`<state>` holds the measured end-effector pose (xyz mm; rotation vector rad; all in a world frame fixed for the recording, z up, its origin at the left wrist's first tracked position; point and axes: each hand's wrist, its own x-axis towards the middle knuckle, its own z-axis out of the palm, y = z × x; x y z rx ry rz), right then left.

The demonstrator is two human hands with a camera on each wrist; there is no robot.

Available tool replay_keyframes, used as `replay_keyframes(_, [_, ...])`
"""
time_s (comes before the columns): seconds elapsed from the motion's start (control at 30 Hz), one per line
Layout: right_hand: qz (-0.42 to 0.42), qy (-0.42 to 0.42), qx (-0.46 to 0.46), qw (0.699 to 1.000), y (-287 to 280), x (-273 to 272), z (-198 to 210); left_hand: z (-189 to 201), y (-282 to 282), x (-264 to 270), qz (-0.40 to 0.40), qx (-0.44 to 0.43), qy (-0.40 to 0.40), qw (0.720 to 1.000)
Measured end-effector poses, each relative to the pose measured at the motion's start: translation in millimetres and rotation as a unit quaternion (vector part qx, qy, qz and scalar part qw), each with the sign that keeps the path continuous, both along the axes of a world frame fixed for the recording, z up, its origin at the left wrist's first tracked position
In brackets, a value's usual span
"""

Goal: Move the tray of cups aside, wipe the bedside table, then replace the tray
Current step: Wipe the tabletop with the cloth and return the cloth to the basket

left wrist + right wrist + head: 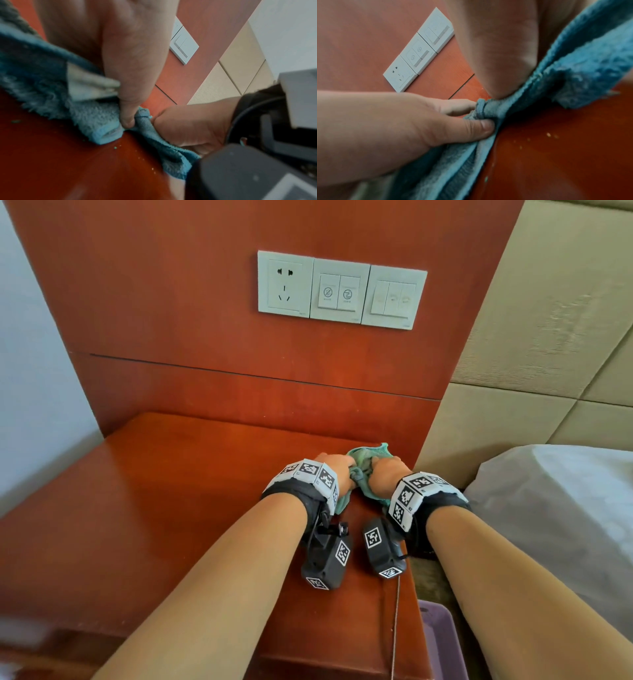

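Note:
A teal cloth (368, 456) lies bunched at the right rear of the red-brown bedside table (164, 501). My left hand (338, 470) and right hand (385, 474) grip it side by side, fingers curled into the fabric. In the left wrist view my left thumb (126, 108) pinches a fold of the cloth (96, 119), with the right hand (188, 128) beside it. In the right wrist view my right hand (496, 47) presses the cloth (582, 65), and my left hand (402, 121) pinches its edge. Small crumbs (548, 134) dot the tabletop. No cups are in view.
A purple tray-like edge (442, 642) shows low down, right of the table. A wooden wall panel with a socket and switches (340, 290) rises behind the table. A padded beige headboard (548, 337) and the bed (565, 508) are at the right.

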<state>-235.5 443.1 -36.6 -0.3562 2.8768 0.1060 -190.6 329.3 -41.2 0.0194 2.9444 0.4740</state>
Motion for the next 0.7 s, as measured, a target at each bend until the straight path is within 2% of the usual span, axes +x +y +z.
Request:
replay_keyframes(0.17, [-0.022, 0.023, -0.016, 0.999, -5, -48, -8, 11, 0, -41, -0.044, -0.069, -0.004, 0.997])
replay_keyframes(0.3, [-0.021, 0.004, 0.002, 1.0, -13, -80, -10, 14, -7, -66, -0.043, -0.064, -0.018, 0.997])
replay_keyframes(0.43, [0.029, 0.0, 0.06, 0.998, -21, -84, 5, 21, -24, -71, -0.04, -0.055, -0.036, 0.997])
replay_keyframes(0.53, [0.042, 0.005, 0.032, 0.999, -44, -81, 5, 19, -59, -67, -0.035, -0.046, -0.035, 0.998])
replay_keyframes(0.7, [0.12, 0.026, 0.036, 0.992, -127, -50, 8, 13, -148, -43, 0.029, -0.013, -0.032, 0.999])
